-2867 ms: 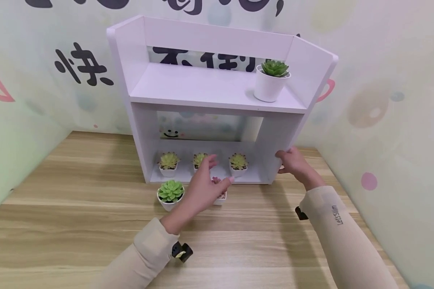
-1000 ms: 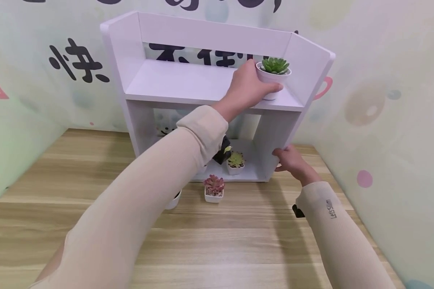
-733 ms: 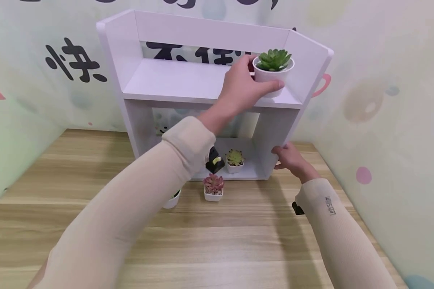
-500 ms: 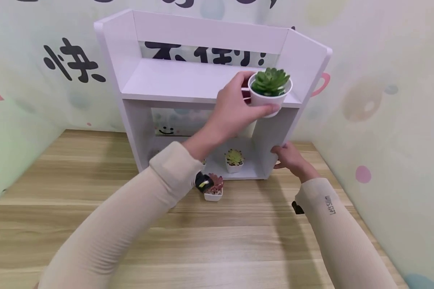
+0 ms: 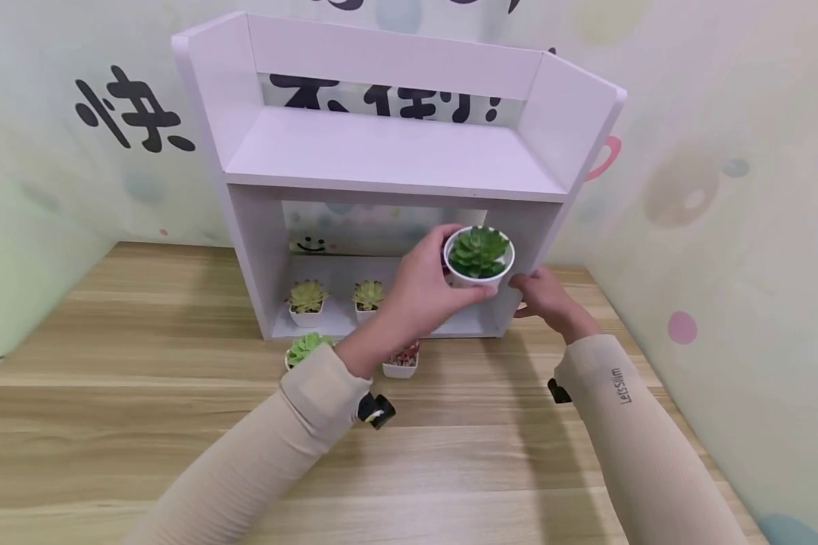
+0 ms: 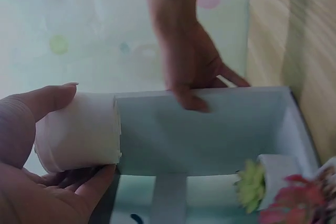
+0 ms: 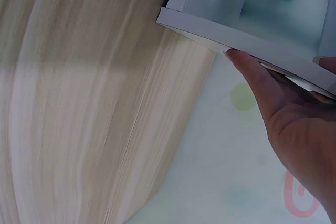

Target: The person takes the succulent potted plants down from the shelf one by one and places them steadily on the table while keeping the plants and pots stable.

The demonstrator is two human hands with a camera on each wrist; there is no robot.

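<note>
My left hand [image 5: 416, 295] holds a green succulent [image 5: 479, 253] in a round white pot, thumb on one side and fingers on the other. It hangs in front of the lower compartment of a white two-tier shelf [image 5: 395, 155]. The left wrist view shows the smooth white pot [image 6: 79, 132] side-on in the grip. My right hand [image 5: 552, 303] grips the front edge of the shelf's right side panel [image 7: 210, 32], low down, with the thumb over the edge. Behind the left hand and its pot, the right part of the lower compartment is partly hidden in the head view.
Two yellow-green succulents [image 5: 307, 300] in white pots stand on the lower board; a third [image 6: 251, 184] shows in the left wrist view. On the wooden table [image 5: 450, 469] before the shelf are a red succulent [image 5: 401, 362] and a light green one [image 5: 305, 347]. Walls stand close behind and beside.
My left hand reached up to the upper board, took hold of the green potted succulent, lifted it off and brought it down and left. My right hand has stayed on the side panel.
</note>
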